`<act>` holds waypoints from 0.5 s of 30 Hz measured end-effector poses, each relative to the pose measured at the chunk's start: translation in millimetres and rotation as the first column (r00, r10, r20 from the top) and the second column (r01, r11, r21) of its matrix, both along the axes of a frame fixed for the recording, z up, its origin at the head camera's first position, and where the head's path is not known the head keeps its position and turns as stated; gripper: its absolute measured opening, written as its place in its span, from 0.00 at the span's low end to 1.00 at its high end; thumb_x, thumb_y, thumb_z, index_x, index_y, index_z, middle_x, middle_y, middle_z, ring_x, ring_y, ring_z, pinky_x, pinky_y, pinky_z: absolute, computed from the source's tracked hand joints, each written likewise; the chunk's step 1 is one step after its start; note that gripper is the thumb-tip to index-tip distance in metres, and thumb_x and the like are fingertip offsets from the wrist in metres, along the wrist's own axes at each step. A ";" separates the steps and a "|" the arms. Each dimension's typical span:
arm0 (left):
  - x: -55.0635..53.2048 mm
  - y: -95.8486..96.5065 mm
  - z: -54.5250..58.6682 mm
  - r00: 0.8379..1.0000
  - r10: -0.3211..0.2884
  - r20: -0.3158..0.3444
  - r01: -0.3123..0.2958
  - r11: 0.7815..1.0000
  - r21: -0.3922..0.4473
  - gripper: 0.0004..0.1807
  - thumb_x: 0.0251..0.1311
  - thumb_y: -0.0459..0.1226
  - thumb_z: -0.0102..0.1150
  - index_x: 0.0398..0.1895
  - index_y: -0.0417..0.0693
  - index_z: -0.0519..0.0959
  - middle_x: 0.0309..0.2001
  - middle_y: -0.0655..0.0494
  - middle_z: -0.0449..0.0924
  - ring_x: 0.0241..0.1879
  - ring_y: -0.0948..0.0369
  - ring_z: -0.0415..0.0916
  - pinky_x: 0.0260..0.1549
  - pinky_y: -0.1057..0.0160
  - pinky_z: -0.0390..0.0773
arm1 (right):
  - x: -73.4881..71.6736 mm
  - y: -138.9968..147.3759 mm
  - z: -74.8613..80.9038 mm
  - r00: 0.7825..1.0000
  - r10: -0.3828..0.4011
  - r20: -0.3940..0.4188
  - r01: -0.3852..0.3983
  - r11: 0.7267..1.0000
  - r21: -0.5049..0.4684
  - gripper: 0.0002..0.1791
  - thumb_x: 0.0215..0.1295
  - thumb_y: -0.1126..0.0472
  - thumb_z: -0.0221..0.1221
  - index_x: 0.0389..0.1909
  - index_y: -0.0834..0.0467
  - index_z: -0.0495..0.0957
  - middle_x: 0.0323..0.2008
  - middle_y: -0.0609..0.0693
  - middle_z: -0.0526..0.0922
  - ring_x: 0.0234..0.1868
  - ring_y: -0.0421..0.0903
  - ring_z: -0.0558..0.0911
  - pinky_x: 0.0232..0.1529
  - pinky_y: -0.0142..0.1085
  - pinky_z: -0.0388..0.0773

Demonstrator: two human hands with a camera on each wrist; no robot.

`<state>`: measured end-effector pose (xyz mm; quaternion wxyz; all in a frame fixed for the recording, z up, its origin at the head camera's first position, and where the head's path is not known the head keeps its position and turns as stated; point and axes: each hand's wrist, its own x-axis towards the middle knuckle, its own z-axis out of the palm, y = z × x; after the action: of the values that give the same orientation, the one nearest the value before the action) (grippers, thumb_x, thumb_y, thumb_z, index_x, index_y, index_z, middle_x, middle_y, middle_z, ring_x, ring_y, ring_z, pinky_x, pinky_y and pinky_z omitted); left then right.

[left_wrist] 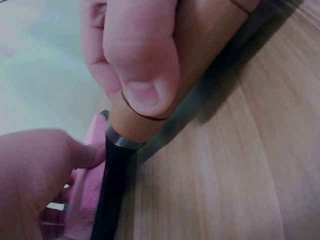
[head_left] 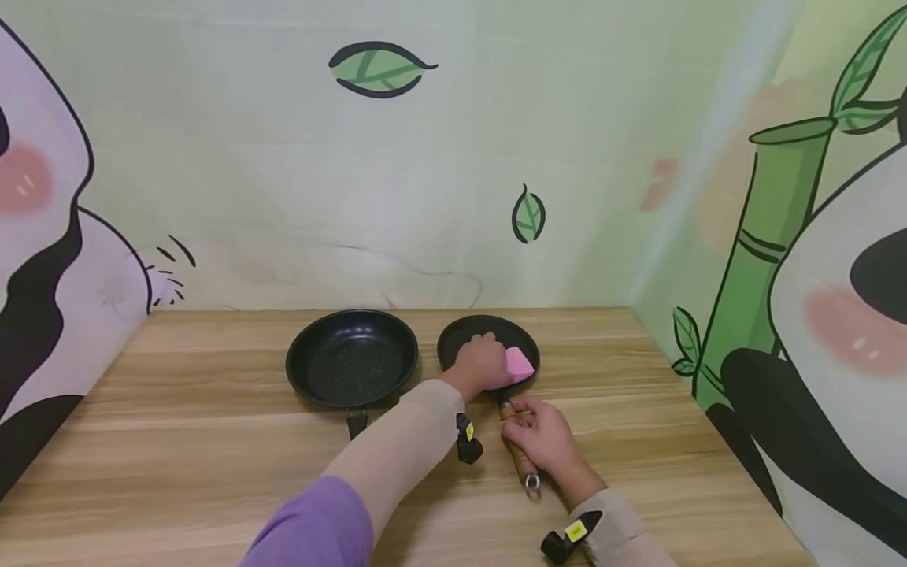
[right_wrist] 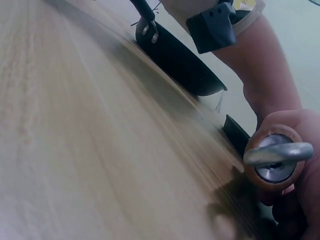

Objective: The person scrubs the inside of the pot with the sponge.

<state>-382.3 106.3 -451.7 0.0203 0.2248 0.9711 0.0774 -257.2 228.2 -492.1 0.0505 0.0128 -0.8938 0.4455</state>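
In the head view my left hand (head_left: 483,364) holds a pink sponge (head_left: 520,365) against the inside of a small black frying pan (head_left: 455,339). The left wrist view shows its thumb against the sponge's side, with the fingers curled behind. My right hand (head_left: 544,433) grips the pan's wooden handle (head_left: 523,463) near the pan end. In the left wrist view the right thumb presses on top of that handle (left_wrist: 200,55). A metal hanging ring (right_wrist: 277,154) at the handle's tip shows close up in the right wrist view.
A larger black frying pan (head_left: 352,358) stands left of the small one, its dark handle (head_left: 357,424) toward me and partly behind my left sleeve. Both pans are on a wood-grain table (head_left: 212,441). A wall (head_left: 453,157) painted with leaves rises behind the table's back edge.
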 end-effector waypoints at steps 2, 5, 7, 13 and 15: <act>-4.7 2.0 -1.9 0.999 0.031 -0.013 -0.031 0.999 -0.012 0.25 0.64 0.55 0.59 0.50 0.45 0.84 0.54 0.49 0.76 0.55 0.51 0.73 0.54 0.52 0.76 | 0.5 0.6 1.6 1.000 0.000 0.002 0.000 1.000 0.001 0.17 0.55 0.60 0.67 0.44 0.63 0.80 0.19 0.44 0.78 0.21 0.40 0.75 0.26 0.34 0.72; -15.8 3.0 -7.0 0.997 0.061 -0.054 -0.062 0.998 -0.020 0.23 0.66 0.52 0.58 0.51 0.45 0.85 0.57 0.49 0.74 0.57 0.51 0.71 0.55 0.52 0.75 | 1.2 0.7 2.7 1.000 0.001 0.003 -0.001 1.000 0.003 0.16 0.55 0.60 0.67 0.44 0.63 0.80 0.18 0.45 0.77 0.20 0.41 0.75 0.25 0.34 0.72; -24.2 0.0 -11.6 0.993 0.078 -0.092 -0.081 0.996 -0.025 0.21 0.69 0.50 0.56 0.52 0.45 0.84 0.58 0.49 0.73 0.58 0.51 0.70 0.56 0.52 0.74 | 2.4 -0.2 1.9 1.000 0.011 0.014 -0.011 1.000 -0.003 0.16 0.55 0.60 0.66 0.43 0.63 0.80 0.17 0.44 0.76 0.19 0.41 0.75 0.24 0.34 0.72; -38.0 -15.6 -21.5 0.987 0.123 -0.106 -0.122 0.992 0.012 0.24 0.72 0.50 0.53 0.60 0.42 0.79 0.62 0.47 0.72 0.62 0.50 0.68 0.62 0.50 0.70 | 5.6 -4.5 -3.6 0.999 0.047 0.013 -0.047 0.999 -0.017 0.16 0.55 0.60 0.67 0.43 0.63 0.80 0.14 0.44 0.73 0.16 0.40 0.73 0.21 0.34 0.71; -37.8 -15.0 -18.8 0.989 0.115 -0.096 -0.113 0.993 0.028 0.24 0.71 0.50 0.56 0.59 0.43 0.80 0.62 0.48 0.73 0.62 0.49 0.69 0.61 0.50 0.71 | 5.3 -4.1 -2.9 0.999 0.048 0.008 -0.048 0.999 -0.023 0.16 0.55 0.61 0.67 0.43 0.64 0.80 0.15 0.44 0.74 0.17 0.40 0.74 0.22 0.34 0.71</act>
<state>-420.1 91.3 -470.5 -0.0343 0.1727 0.9813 0.0782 -252.0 224.0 -495.0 0.0360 0.0317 -0.8883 0.4568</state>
